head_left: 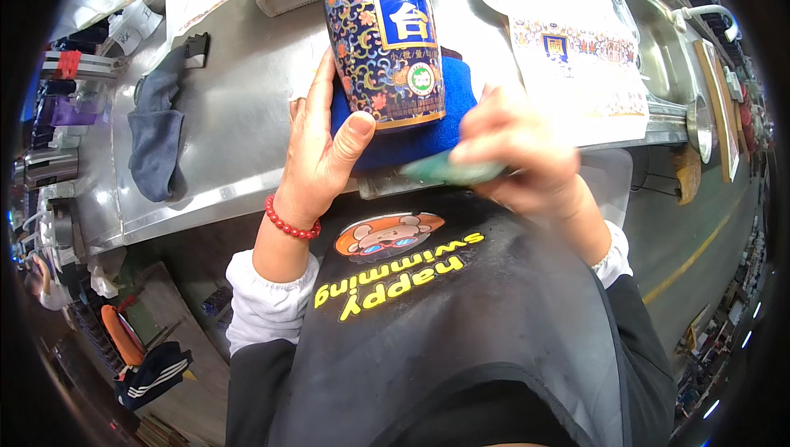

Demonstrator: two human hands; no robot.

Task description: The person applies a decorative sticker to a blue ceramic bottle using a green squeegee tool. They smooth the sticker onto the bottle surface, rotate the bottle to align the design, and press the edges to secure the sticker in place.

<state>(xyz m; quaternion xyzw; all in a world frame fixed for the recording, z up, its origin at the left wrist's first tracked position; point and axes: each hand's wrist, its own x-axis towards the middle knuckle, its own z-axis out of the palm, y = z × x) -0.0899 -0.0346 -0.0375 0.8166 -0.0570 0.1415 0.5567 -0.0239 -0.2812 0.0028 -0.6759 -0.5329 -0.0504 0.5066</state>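
A tall ceramic-looking bottle [383, 44], dark blue with a dense floral pattern and a blue label panel, lies tilted on a bright blue cloth pad [461, 106] at the bench's front edge. Along its lower left side rests my left hand [317, 147], fingers stretched up and thumb at the base, holding it. To the right of the base, my right hand [518, 151] grips a flat green piece [453, 170]. Motion smears both, so the exact kind of the green piece is unclear. The bottle's top runs out of view.
White sheets with printed floral decals [576, 69] lie right of the bottle. A steel sink with a tap [708, 15] stands beyond them. On the steel bench [239, 93], a dark grey cloth sleeve [156, 134] lies to the left. A wooden-framed board [716, 106] hangs at the right.
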